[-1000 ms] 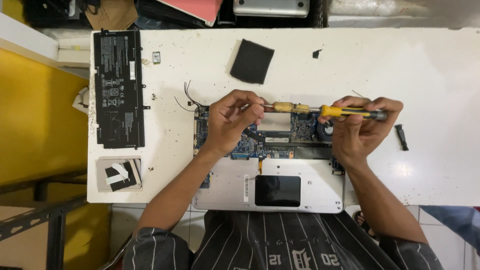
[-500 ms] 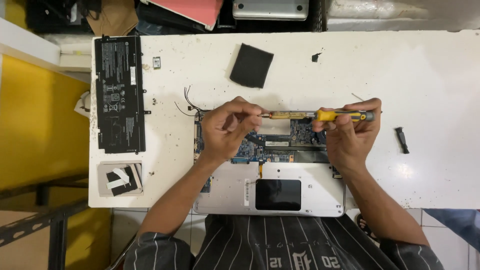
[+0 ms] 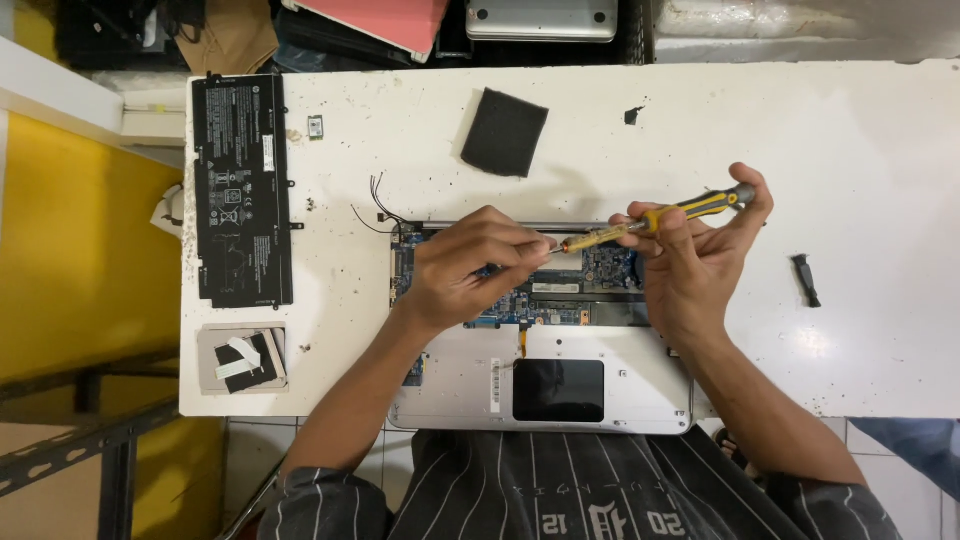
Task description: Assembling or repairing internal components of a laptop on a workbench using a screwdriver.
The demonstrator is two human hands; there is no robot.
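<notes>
screwdriver lifted off the board, tip pinched between fingers

nearest the wearer lay the opened laptop [image 3: 600, 400], its silver shell with the dark touchpad panel at the near edge and the blue circuit board [image 3: 610, 270] exposed beyond it. half a second earlier the screwdriver lay nearly level, low over the board; now it tilted, handle end raised to the right, and both hands had risen slightly above the laptop. that read as a pause in the work on the board, with the tip being handled rather than driven.

above the board, the left hand [image 3: 465, 270] was closed in a pinch at the tip of the screwdriver [image 3: 655, 218]; whether a screw sat between the fingertips could not be told. the right hand [image 3: 695, 255] gripped the yellow and black handle, fingers curled round it.

left of the laptop lay a grey pad with tape strips [image 3: 240, 358] and, farther, a long black battery pack [image 3: 243, 190]. right of it lay a small black part [image 3: 805, 280]. beyond the laptop sat a black foam square [image 3: 504, 131] on the white table [image 3: 880, 150].
</notes>
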